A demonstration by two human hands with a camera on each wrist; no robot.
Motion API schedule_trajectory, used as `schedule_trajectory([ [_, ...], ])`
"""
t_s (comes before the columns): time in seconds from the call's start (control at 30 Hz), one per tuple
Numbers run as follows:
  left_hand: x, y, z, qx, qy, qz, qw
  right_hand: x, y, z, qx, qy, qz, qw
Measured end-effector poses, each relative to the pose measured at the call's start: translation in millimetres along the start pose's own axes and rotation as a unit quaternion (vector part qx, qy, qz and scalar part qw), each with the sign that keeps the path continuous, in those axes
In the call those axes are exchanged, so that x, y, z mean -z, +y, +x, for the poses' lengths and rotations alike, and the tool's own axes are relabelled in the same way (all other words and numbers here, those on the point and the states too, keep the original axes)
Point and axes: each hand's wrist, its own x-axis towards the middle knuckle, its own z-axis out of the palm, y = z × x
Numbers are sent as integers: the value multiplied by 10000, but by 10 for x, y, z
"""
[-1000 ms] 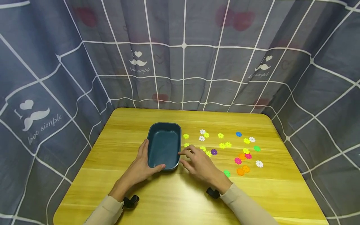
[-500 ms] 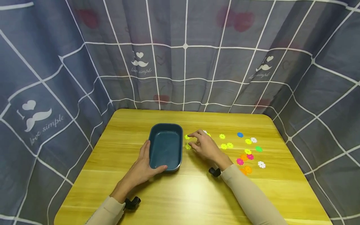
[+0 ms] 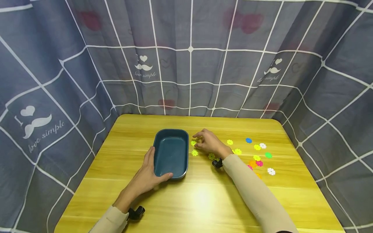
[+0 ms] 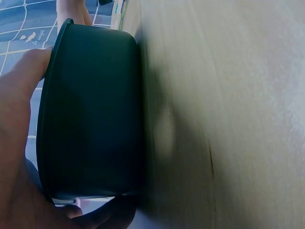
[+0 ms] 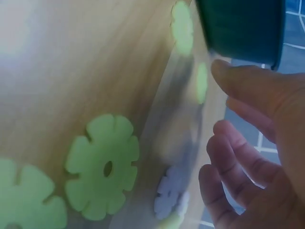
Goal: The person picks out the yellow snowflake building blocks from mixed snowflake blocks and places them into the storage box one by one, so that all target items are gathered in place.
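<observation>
My left hand (image 3: 147, 173) holds a dark teal plastic tub (image 3: 171, 155) at its near left corner. The fingers lie along the tub's left side and the thumb crosses the near rim; in the left wrist view the tub's wall (image 4: 95, 109) fills the space beside the hand. Right of the tub, my right hand (image 3: 209, 141) hovers with its fingers loosely bent and nothing between them. Its thumb and fingertips are right by a yellow flower-shaped plastic disc (image 3: 193, 142). Another yellow flower disc (image 3: 194, 152) lies just nearer. In the right wrist view, a larger-looking yellow flower disc (image 5: 102, 167) lies below the hand.
Several more flower discs are spread over the right of the wooden table (image 3: 180, 207), among them a blue disc (image 3: 248, 140), a green disc (image 3: 268, 155) and a white disc (image 3: 271, 171). A grey checked curtain (image 3: 175, 71) surrounds the table's back and sides.
My right hand has moved from the tub's right edge away to the back right, to the yellow discs. My left hand stays at the tub.
</observation>
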Motion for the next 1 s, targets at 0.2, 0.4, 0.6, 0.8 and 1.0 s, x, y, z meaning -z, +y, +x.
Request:
schedule_trajectory([
  [0.2, -4, -26, 0, 6, 14, 34, 10000, -40, 63, 137, 62, -200, -49, 9998],
  [0.4, -4, -26, -12, -8, 29, 6, 10000, -59, 93, 169, -127, -319, 153, 9993],
  [0.6, -12, -12, -21, -21, 64, 37, 10000, -67, 125, 156, -263, -321, 291, 9987],
  [0.8, -26, -14, -27, -21, 96, 61, 9999, -70, 120, 158, -296, -337, 374, 9983],
  [1.0, -23, -14, -42, -3, 105, 78, 9999, -68, 107, 177, -365, -431, 379, 9977],
])
